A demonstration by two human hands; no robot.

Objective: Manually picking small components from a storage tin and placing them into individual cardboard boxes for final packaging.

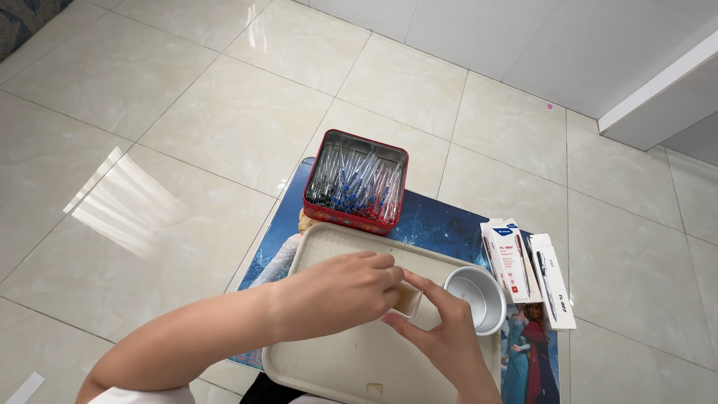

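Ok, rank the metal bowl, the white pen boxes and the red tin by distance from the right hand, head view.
1. Metal bowl: just right of the right hand, on the tray.
2. White pen boxes: farther right, beyond the bowl, off the tray.
3. Red tin: up and left, past the tray's far edge.

I am seeing a beige tray lying on a blue surface that is carrying a printed cartoon picture of figures in blue and icy white. A red square tin is showing clear pens with blue, red and black tips. A small tan box is showing between my left hand and right hand. A silver metal cup is gleaming beside two white pen boxes with red and black print. The floor is shining in glossy cream marbled tiles.
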